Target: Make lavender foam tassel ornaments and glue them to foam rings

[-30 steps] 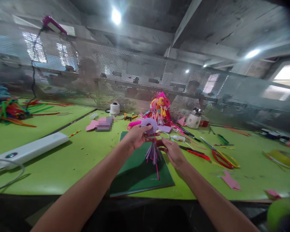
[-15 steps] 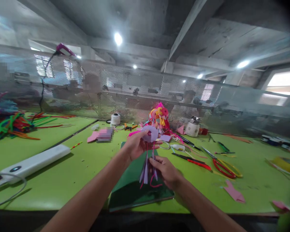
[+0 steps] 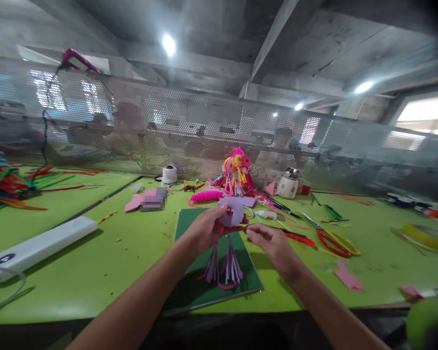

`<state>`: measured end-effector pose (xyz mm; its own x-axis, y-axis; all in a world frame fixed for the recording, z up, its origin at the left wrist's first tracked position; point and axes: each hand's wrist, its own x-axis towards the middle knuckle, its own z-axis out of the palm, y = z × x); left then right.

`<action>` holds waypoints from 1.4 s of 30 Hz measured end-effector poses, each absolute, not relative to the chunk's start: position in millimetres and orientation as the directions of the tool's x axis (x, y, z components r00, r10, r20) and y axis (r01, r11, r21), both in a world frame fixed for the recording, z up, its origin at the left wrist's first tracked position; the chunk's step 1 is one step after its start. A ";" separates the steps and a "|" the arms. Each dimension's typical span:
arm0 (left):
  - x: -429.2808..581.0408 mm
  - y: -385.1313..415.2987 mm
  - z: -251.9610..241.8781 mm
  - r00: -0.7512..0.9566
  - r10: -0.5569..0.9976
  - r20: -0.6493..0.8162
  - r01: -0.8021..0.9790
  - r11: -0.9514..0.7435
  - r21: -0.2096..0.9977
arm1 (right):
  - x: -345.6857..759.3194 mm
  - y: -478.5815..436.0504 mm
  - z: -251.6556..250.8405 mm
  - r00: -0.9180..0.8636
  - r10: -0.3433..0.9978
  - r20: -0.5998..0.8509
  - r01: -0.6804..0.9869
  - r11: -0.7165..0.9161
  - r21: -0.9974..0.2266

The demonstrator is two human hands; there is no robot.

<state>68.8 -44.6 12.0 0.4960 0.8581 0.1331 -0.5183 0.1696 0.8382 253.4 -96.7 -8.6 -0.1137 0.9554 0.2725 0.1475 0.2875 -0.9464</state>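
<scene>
My left hand [image 3: 208, 226] is closed on a lilac paper disc [image 3: 234, 209], held up over a dark green board [image 3: 193, 291]. Below the disc hang two tassels of thin lilac paper strips [image 3: 232, 265], on pink string [image 3: 228, 287] that loops beneath them. To the right of the disc, my right hand [image 3: 268, 240] has thumb and fingers pinched on a strand of the pink string, drawn sideways from the disc. The fingertips partly hide where the strand ends.
Red-and-yellow-handled scissors [image 3: 334, 243] and a yellow tape roll [image 3: 428, 238] lie right. Behind are a magenta yarn bundle [image 3: 206, 196], a colourful tasselled ornament [image 3: 238, 170], a glue bottle [image 3: 266, 214] and a white pot [image 3: 287, 184]. A long white device [image 3: 47, 248] lies left.
My right hand has left the tassel strips and moved up and right, now pinching the string beside the disc. The disc has come slightly lower, and the tassels hang freely.
</scene>
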 end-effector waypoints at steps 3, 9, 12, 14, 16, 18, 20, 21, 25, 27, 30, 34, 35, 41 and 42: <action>73.8 -46.2 7.5 0.393 0.912 0.117 -0.488 0.098 0.867 | 250.1 -84.9 -1.4 -0.012 0.936 0.351 0.100 0.350 -0.931; 76.5 -47.2 -0.9 0.365 0.919 0.151 -0.453 0.034 0.891 | 217.1 -79.7 -7.2 -0.164 0.949 0.268 -0.244 0.224 -0.943; 74.6 -46.4 0.9 0.362 0.913 0.187 -0.440 -0.009 0.898 | 209.0 -79.9 -14.9 -0.129 0.954 0.270 -0.317 0.218 -0.923; 71.5 -45.1 3.9 0.364 0.909 0.201 -0.399 -0.043 0.916 | 209.8 -80.6 -18.5 -0.122 0.959 0.255 -0.280 0.213 -0.936; 67.3 -43.6 7.4 0.386 0.901 0.199 -0.336 -0.063 0.940 | 213.0 -82.0 -19.7 -0.109 0.959 0.260 -0.200 0.235 -0.951; 62.8 -42.1 10.7 0.417 0.890 0.186 -0.266 -0.077 0.961 | 216.1 -83.5 -18.9 -0.104 0.955 0.277 -0.119 0.264 -0.957; 58.7 -40.8 13.3 0.422 0.890 0.175 -0.215 -0.090 0.972 | 217.8 -84.7 -17.5 -0.113 0.951 0.287 -0.065 0.281 -0.957; 57.0 -40.3 14.3 0.421 0.890 0.173 -0.200 -0.095 0.975 | 218.0 -85.2 -17.2 -0.117 0.951 0.287 -0.053 0.283 -0.958; 53.6 -38.5 16.5 0.404 0.897 0.179 -0.176 -0.116 0.977 | 215.9 -86.4 -20.3 -0.147 0.958 0.245 -0.070 0.237 -0.969; 53.6 -37.5 16.7 0.393 0.902 0.179 -0.172 -0.119 0.978 | 214.2 -87.0 -23.5 -0.155 0.962 0.223 -0.088 0.212 -0.973; 54.4 -35.4 15.8 0.391 0.905 0.169 -0.169 -0.110 0.980 | 212.5 -88.2 -27.0 -0.127 0.965 0.228 -0.079 0.219 -0.972; 55.8 -34.1 14.0 0.355 0.920 0.167 -0.171 -0.112 0.979 | 211.6 -89.2 -28.4 -0.114 0.967 0.229 -0.065 0.223 -0.973; 56.2 -34.2 13.8 0.353 0.921 0.166 -0.169 -0.112 0.979 | 211.4 -89.3 -28.7 -0.114 0.967 0.229 -0.069 0.222 -0.973; 57.1 -36.0 12.6 0.371 0.917 0.147 -0.163 -0.092 0.982 | 212.1 -92.0 -30.1 -0.131 0.968 0.214 -0.136 0.196 -0.971; 56.7 -35.8 12.4 0.372 0.917 0.142 -0.164 -0.085 0.983 | 214.2 -92.8 -28.8 -0.154 0.966 0.208 -0.148 0.185 -0.971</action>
